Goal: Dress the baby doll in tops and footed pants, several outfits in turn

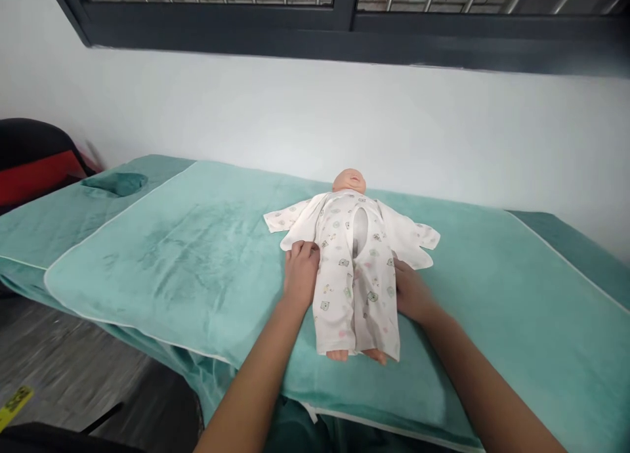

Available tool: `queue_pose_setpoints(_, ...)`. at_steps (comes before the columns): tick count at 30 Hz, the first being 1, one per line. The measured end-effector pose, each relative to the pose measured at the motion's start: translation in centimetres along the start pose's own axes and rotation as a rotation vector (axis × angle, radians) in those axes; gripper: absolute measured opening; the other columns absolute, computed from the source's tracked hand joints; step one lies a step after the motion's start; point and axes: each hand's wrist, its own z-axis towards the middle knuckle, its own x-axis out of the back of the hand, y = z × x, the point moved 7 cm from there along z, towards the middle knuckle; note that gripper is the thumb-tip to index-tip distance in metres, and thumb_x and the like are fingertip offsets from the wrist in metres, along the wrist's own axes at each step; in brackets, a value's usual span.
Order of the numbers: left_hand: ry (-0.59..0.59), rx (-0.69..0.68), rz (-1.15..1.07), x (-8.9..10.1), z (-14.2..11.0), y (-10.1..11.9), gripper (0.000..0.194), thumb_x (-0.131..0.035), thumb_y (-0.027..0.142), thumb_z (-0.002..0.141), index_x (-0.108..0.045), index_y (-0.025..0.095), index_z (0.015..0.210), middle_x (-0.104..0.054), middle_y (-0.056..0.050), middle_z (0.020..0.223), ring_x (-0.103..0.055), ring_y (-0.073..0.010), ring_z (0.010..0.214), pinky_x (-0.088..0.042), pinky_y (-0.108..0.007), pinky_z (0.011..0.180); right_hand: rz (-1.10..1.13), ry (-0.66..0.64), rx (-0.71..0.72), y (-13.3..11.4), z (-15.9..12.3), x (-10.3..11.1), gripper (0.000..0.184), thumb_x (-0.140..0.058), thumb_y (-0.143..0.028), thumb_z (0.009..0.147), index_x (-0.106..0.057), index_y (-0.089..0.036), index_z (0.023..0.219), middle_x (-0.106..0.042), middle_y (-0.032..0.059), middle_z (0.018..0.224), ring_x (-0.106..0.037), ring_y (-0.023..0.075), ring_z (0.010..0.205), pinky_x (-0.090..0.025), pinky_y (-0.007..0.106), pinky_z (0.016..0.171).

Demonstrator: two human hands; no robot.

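A baby doll (350,179) lies on its back on the green bed cover, its head toward the wall and its feet toward me. It wears a white shirt (401,233) with spread sleeves and printed white baby trousers (335,279) with an open crotch. The trousers reach up over the chest, and the toes show below the legs. My left hand (302,272) is closed at the left side of the trousers, its fingers curled against the fabric. At the opposite side, my right hand (412,290) grips the trousers' edge, with its fingertips partly hidden.
The green plush cover (197,256) spreads over a massage bed with a face hole (115,184) at the left end. Behind it are a white wall (295,111) and a dark window frame (339,36). A black and red chair (39,167) stands at far left.
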Motion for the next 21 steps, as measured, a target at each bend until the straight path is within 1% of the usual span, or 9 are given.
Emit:
queue_pose_setpoints(3, 0.039, -0.028, -0.054, 0.2, -0.2, -0.1, 0.014, -0.057, 0.019, 0.094, -0.070, 0.020, 0.100, -0.067, -0.006, 0.121, -0.051, -0.0269, 0.112, -0.043, -0.043, 0.086, -0.010, 0.009, 0.048, -0.6, 0.7, -0.1, 0.022, -0.063, -0.032, 0.089, -0.073, -0.025, 0.108, -0.069, 0.0119, 0.111, -0.061, 0.0345, 0.112, -0.053, 0.048, 0.089)
queue_pose_setpoints(5, 0.078, -0.050, -0.079, 0.5, -0.2, -0.1, 0.013, -0.058, 0.020, 0.094, -0.070, 0.021, 0.100, -0.068, -0.005, 0.120, -0.052, -0.0267, 0.112, -0.042, -0.043, 0.086, -0.001, 0.028, 0.048, -0.7, 1.0, 0.0, 0.023, -0.061, -0.029, 0.091, -0.074, -0.026, 0.109, -0.069, 0.0115, 0.114, -0.060, 0.0339, 0.113, -0.053, 0.049, 0.090)
queue_pose_setpoints(8, 0.162, -0.030, -0.076, 1.3, -0.5, -0.2, 0.010, -0.059, 0.023, 0.093, -0.069, 0.022, 0.097, -0.070, -0.004, 0.116, -0.053, -0.0269, 0.112, -0.039, -0.045, 0.084, 0.073, 0.051, 0.026, -0.4, 1.0, 0.3, 0.022, -0.060, -0.027, 0.091, -0.076, -0.026, 0.106, -0.070, 0.0106, 0.114, -0.061, 0.0332, 0.114, -0.052, 0.049, 0.093)
queue_pose_setpoints(10, 0.194, -0.039, -0.081, 1.7, -0.7, 0.0, 0.009, -0.060, 0.023, 0.093, -0.069, 0.023, 0.094, -0.071, -0.004, 0.115, -0.053, -0.0275, 0.113, -0.037, -0.046, 0.084, 0.183, 0.064, -0.029, 0.3, 0.6, 0.5, 0.020, -0.062, -0.029, 0.091, -0.077, -0.026, 0.103, -0.070, 0.0097, 0.118, -0.061, 0.0327, 0.116, -0.051, 0.049, 0.096)
queue_pose_setpoints(12, 0.168, -0.105, -0.110, 1.6, -0.8, 0.5, 0.008, -0.062, 0.022, 0.090, -0.069, 0.022, 0.094, -0.070, -0.005, 0.116, -0.052, -0.0279, 0.115, -0.038, -0.046, 0.086, 0.312, 0.065, -0.117, 1.1, 0.3, 0.5, 0.020, -0.062, -0.031, 0.091, -0.076, -0.026, 0.104, -0.069, 0.0085, 0.122, -0.062, 0.0316, 0.116, -0.052, 0.048, 0.097)
queue_pose_setpoints(14, 0.101, -0.175, -0.139, 1.2, -0.8, 1.1, 0.012, -0.065, 0.020, 0.086, -0.070, 0.021, 0.097, -0.068, -0.007, 0.119, -0.052, -0.0286, 0.118, -0.039, -0.045, 0.088, 0.400, 0.057, -0.185, 1.7, 0.1, 0.3, 0.021, -0.064, -0.033, 0.090, -0.076, -0.026, 0.107, -0.069, 0.0077, 0.124, -0.064, 0.0312, 0.114, -0.052, 0.047, 0.096)
queue_pose_setpoints(16, 0.039, -0.215, -0.148, 0.8, -0.6, 1.4, 0.017, -0.065, 0.019, 0.084, -0.070, 0.020, 0.100, -0.066, -0.010, 0.122, -0.050, -0.0296, 0.120, -0.040, -0.045, 0.089, 0.422, 0.055, -0.193, 1.7, 0.1, 0.2, 0.023, -0.066, -0.034, 0.088, -0.075, -0.027, 0.108, -0.069, 0.0078, 0.125, -0.063, 0.0322, 0.117, -0.052, 0.047, 0.097)
queue_pose_setpoints(18, 0.008, -0.236, -0.148, 0.5, -0.5, 1.6, 0.019, -0.061, 0.018, 0.085, -0.069, 0.020, 0.102, -0.066, -0.011, 0.121, -0.049, -0.0305, 0.121, -0.040, -0.046, 0.091, 0.421, 0.073, -0.157, 1.5, 0.2, 0.3, 0.019, -0.067, -0.033, 0.087, -0.077, -0.027, 0.102, -0.069, 0.0079, 0.124, -0.063, 0.0325, 0.117, -0.051, 0.047, 0.097)
queue_pose_setpoints(21, -0.004, -0.234, -0.150, 0.3, -0.2, 1.7, 0.021, -0.057, 0.013, 0.086, -0.069, 0.021, 0.100, -0.069, -0.009, 0.111, -0.050, -0.0296, 0.120, -0.039, -0.047, 0.095, 0.480, 0.122, -0.160, 1.8, 0.1, 0.6, 0.016, -0.066, -0.032, 0.088, -0.078, -0.027, 0.097, -0.072, 0.0066, 0.116, -0.066, 0.0301, 0.108, -0.052, 0.046, 0.094)
